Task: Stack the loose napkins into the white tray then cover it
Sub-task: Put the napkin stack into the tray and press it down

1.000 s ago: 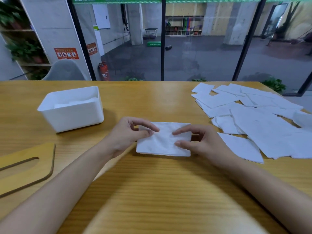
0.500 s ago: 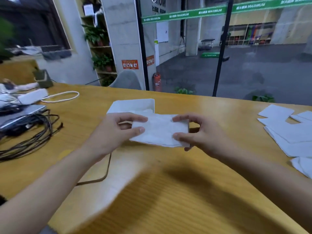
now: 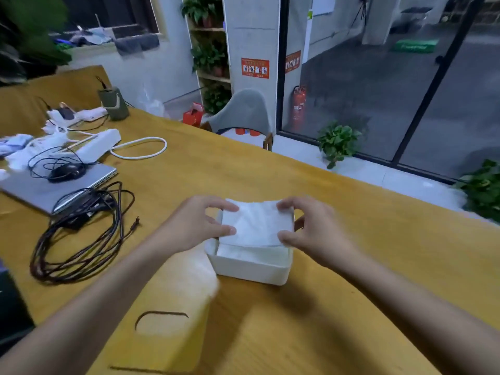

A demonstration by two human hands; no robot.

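On the wooden table [image 3: 351, 226], left hand [image 3: 194, 226] and right hand [image 3: 313, 228] pinch a soft white napkin [image 3: 255, 223] over the white tray [image 3: 251, 269].

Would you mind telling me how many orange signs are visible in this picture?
2. One orange sign is on the concrete pillar; the second sign hangs just right of it. Others may be hidden.

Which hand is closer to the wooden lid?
Left. The left hand holds the napkin just beyond the wooden lid; the right hand holds it farther off, across the white tray.
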